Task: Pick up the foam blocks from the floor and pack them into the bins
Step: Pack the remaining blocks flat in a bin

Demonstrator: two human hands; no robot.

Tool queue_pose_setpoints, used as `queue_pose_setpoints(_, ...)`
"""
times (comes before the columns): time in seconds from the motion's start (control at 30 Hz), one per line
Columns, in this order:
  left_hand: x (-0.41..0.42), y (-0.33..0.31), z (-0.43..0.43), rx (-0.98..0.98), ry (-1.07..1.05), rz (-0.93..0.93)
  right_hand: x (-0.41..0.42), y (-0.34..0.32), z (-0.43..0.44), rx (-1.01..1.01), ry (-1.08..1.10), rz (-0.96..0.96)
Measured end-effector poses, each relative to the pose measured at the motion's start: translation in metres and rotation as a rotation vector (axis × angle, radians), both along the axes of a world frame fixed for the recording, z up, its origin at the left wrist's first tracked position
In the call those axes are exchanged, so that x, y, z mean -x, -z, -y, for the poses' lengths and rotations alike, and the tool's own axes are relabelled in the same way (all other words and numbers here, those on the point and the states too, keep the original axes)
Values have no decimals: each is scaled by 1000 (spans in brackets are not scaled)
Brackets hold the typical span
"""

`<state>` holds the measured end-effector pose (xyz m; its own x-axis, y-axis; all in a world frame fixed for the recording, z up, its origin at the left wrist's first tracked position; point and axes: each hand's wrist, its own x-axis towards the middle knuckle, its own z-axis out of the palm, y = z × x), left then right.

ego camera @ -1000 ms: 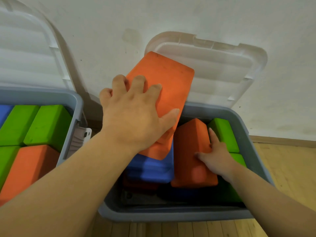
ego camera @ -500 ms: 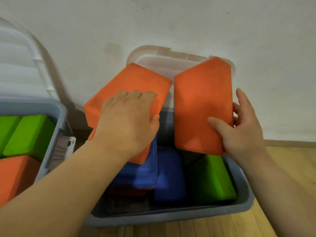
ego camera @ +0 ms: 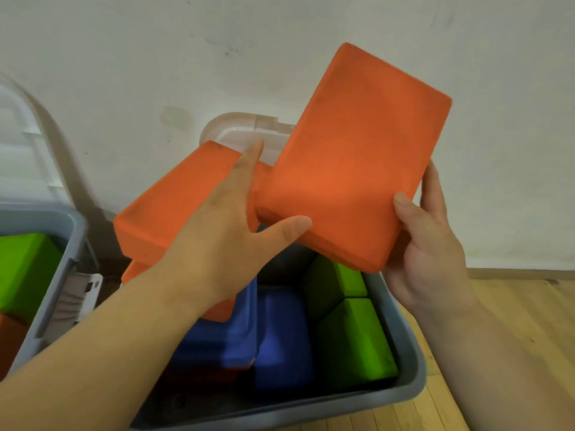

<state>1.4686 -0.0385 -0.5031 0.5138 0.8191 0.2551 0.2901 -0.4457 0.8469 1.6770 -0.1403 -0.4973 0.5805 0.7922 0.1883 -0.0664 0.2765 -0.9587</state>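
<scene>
Right hand (ego camera: pixel 426 244) pinches the right orange block (ego camera: pixel 351 157), thumb on its near face, fingers behind its 3 o'clock edge. Left hand (ego camera: pixel 224 244) grips the left orange block (ego camera: pixel 174 206) from above, thumb stretched toward 3 o'clock. Both blocks tilted, corners overlapping, held above the grey bin (ego camera: pixel 410 368).

Room: white wall (ego camera: pixel 311 42) at 12 o'clock, wooden floor (ego camera: pixel 513 306) at 3 to 5 o'clock.

Bin holds blue blocks (ego camera: pixel 280 337) at centre and green blocks (ego camera: pixel 354 343) on its 3 o'clock side. Its lid (ego camera: pixel 242 132) leans on the wall. Second bin (ego camera: pixel 62 244) at 9 o'clock, just beside.
</scene>
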Motion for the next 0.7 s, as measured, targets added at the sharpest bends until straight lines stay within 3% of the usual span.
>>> queue_pose_setpoints(0.17,2,-10,-1,88,-31,304,14,3,-16,62,-138,81)
queue_pose_setpoints(0.3,12,-10,-10,-29,-165,335,22,15,-21,208,-153,165)
queue_pose_setpoints(0.5,32,-6,-25,-50,-441,99,46,29,-48,171,-213,243)
queue_pose_setpoints(0.63,43,-10,-24,-463,-549,-184,55,30,-57,139,-224,280)
queue_pose_setpoints(0.7,44,-8,-22,-691,-498,-314,58,27,-58,117,-226,272)
